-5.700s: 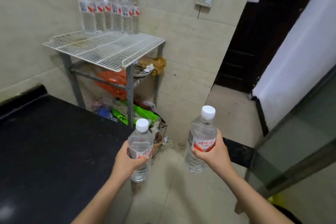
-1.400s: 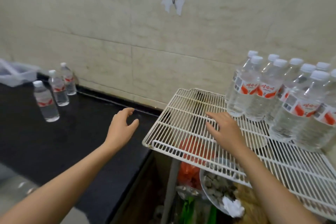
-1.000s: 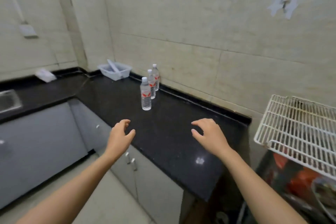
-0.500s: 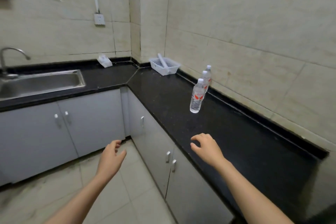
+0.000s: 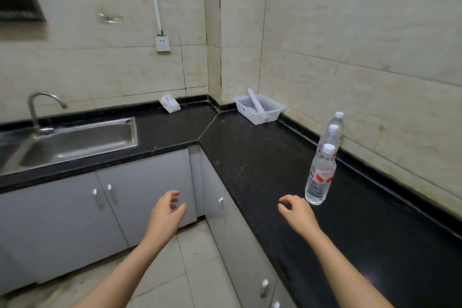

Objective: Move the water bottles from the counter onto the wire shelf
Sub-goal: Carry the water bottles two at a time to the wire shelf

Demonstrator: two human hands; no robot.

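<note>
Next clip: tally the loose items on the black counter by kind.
Clear plastic water bottles with white caps: 3
White perforated plastic basket: 1
White tube lying in the basket: 1
White packet by the wall: 1
Total: 6

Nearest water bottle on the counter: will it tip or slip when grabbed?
Likely tippy: the nearest bottle stands tall and narrow on the counter. It seems full, so probably heavy for its size. Its smooth clear plastic may slip.
</note>
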